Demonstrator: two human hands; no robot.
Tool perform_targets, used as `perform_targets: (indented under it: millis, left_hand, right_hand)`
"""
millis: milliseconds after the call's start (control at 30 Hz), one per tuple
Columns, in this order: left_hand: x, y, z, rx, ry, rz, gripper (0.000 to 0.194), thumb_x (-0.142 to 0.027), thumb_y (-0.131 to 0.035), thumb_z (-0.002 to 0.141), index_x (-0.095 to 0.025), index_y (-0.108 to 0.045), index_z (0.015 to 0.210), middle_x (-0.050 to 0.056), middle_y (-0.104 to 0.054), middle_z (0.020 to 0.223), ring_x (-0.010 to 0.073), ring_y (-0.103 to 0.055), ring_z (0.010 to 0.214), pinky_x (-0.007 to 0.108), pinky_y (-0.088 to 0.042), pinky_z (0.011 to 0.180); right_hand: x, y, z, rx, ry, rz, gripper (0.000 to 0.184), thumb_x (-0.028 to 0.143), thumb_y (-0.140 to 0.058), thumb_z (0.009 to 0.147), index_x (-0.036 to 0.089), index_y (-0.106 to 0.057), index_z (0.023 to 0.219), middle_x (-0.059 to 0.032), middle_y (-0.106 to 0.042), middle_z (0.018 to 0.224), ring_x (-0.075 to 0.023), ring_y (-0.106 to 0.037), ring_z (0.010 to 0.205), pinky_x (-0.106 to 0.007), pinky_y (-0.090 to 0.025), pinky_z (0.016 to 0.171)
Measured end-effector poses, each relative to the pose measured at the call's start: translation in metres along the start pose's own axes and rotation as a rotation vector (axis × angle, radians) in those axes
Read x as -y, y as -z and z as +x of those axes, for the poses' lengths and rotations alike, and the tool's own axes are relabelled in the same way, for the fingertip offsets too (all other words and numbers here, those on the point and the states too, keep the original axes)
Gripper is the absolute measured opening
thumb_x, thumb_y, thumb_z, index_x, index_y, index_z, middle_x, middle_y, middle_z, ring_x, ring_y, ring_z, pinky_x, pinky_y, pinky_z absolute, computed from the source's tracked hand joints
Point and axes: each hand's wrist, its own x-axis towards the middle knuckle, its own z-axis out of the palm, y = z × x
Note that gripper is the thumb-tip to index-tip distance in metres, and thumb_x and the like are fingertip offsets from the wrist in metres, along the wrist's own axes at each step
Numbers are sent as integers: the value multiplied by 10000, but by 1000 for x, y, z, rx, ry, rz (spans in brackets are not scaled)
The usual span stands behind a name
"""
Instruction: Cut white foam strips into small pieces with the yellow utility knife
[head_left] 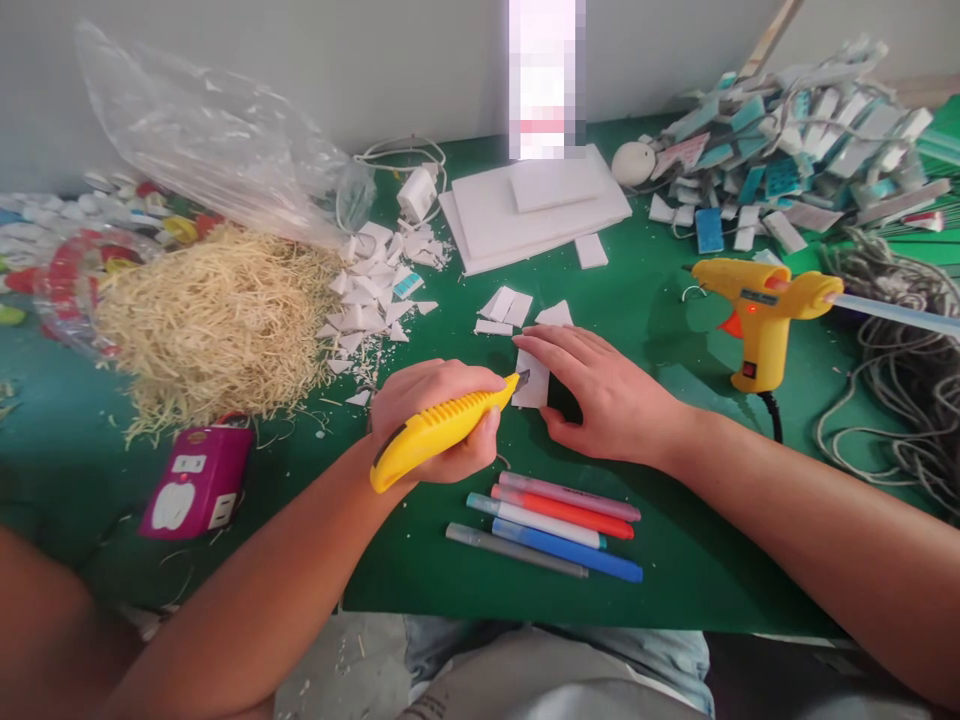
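My left hand (pixel 442 410) is closed around a yellow utility knife (pixel 431 425), its dark blade pointing to the right. The blade tip rests over a small white foam board piece (pixel 532 382) on the green table. My right hand (pixel 600 390) holds that piece against the tabletop, fingers along its far side and thumb at its near edge. Just beyond my hands lie several cut white pieces (pixel 504 308), some loose and some together. Several coloured markers, among them a blue marker (pixel 568 550) and a red marker (pixel 562 511), lie side by side nearer my body.
White foam sheets (pixel 480 225) are stacked at the back. A yellow glue gun (pixel 765 330) with a lit red light stands to the right, near tangled grey cord (pixel 892 290). Straw (pixel 217 320), foam scraps (pixel 367 290) and a magenta socket box (pixel 199 480) are on the left.
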Motion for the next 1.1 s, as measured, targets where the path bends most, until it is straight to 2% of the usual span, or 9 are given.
perform_targets:
  millis: [200,333,500,633,967,1100]
  left_hand:
    - [0,0,1,23,-1,-6,124,-183,-600,836,-209,-633,953,-18,-796,812,123,-737,615,201,-623,644]
    - [-1,0,2,31,-8,22,114,-180,-600,838,-210,-635,942,-21,-794,795,125,-732,594,201,-619,621]
    - [-1,-1,1,33,-7,32,107,-173,-605,836,-197,-636,936,-17,-793,789,117,-729,596,192,-614,632]
    - [-1,-1,2,46,-3,41,97,-191,-597,845,-214,-640,929,-22,-797,796,126,-731,590,204,-617,616]
    - [-2,0,3,70,14,29,92,-186,-585,845,-204,-639,918,-17,-792,789,123,-736,611,196,-612,629]
    - [-2,0,2,79,23,18,89,-194,-581,849,-214,-636,916,-25,-788,790,118,-728,601,200,-608,624]
  right_hand:
    - [-3,-3,1,-13,49,33,666,134,-547,797,76,-470,1457,-242,-613,1419,-355,-590,1325,-606,-498,1114]
    - [-3,-3,2,-13,56,26,652,137,-534,804,106,-475,1453,-221,-622,1418,-343,-595,1327,-606,-496,1119]
    - [-3,-3,2,-26,75,6,626,138,-531,794,54,-508,1413,-240,-639,1386,-345,-612,1304,-587,-510,1111]
    - [-4,-4,2,-17,69,15,640,139,-536,796,84,-496,1432,-226,-628,1407,-343,-601,1319,-593,-511,1109]
    - [-5,-5,1,-28,71,12,635,129,-536,794,35,-508,1421,-254,-628,1398,-357,-603,1319,-580,-538,1089]
    - [-5,-5,1,-14,58,14,641,140,-528,805,72,-492,1441,-238,-619,1419,-354,-591,1340,-581,-544,1083]
